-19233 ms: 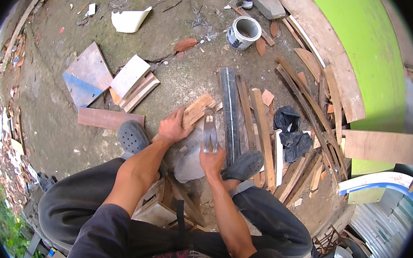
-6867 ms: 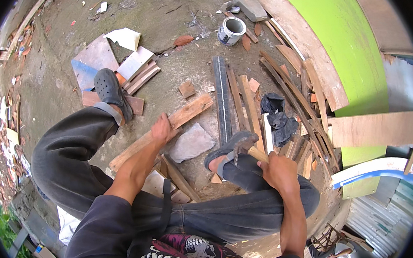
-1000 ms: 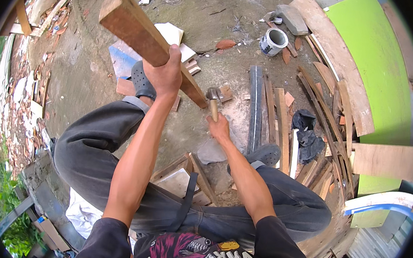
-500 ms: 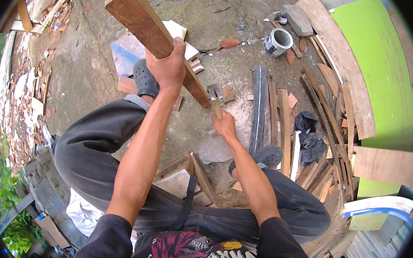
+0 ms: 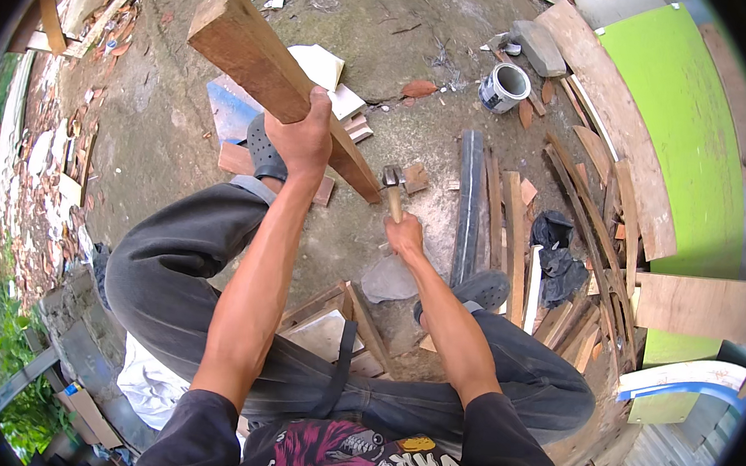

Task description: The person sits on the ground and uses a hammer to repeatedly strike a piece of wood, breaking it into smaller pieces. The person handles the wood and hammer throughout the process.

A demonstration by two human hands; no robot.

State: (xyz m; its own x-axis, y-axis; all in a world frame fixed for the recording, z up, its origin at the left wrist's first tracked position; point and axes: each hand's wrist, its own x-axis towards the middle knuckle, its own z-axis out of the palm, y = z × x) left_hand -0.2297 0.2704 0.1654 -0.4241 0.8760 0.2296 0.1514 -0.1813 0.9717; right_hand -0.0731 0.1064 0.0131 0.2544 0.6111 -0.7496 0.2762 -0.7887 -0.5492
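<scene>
The concrete ground [image 5: 387,50] is spreading across the far part of the scene, littered with scraps. A bright green panel [image 5: 671,125] is leaning at the far right, with long boards [image 5: 610,120] lying along its left edge. The person is sitting low, dark trousers bending at both knees, feet in dark clogs on the ground.

The left hand [image 5: 303,136] is holding a long wooden beam [image 5: 268,67], its grip clenched around the middle of the timber. The beam is slanting, its far end rising up to the left and its near end pointing down to the right, ending just beside the hammer head. A dark pipe-like strip [image 5: 468,205] is lying on the ground right of the hammer, with a row of thin wooden slats [image 5: 514,227] beside it. A crumpled black cloth [image 5: 560,248] is resting among the slats further right.

The right hand [image 5: 406,234] is grasping the wooden handle of a hammer [image 5: 391,186], fingers closed around it, the metal head pointing away, close to the beam's lower end. A white paint can [image 5: 505,86] is standing at the far side, near a flat grey stone [image 5: 541,45].
</scene>
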